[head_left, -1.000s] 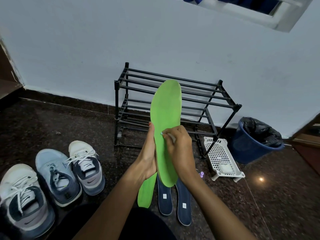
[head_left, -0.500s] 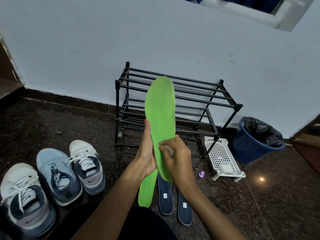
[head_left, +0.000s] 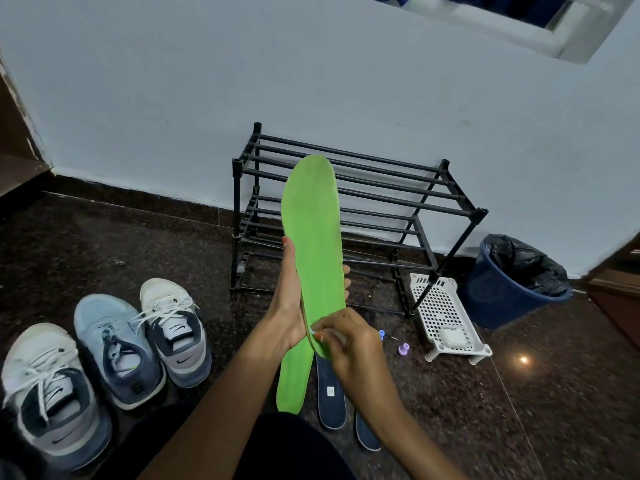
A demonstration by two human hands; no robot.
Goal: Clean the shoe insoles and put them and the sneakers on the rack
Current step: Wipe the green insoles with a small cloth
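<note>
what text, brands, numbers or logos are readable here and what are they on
No word or number reads for sure.
Tongue tag of the rightmost sneaker: small dark print, too blurred to read.
Swoosh logo, no letters: on the rightmost sneaker and on the leftmost sneaker.
White sticker on a dark blue insole: too small to read.
Green insole: no print shows.

dim, bluish light; lamp glare on the glossy floor (head_left: 523,359); wide-angle bending at edges.
</note>
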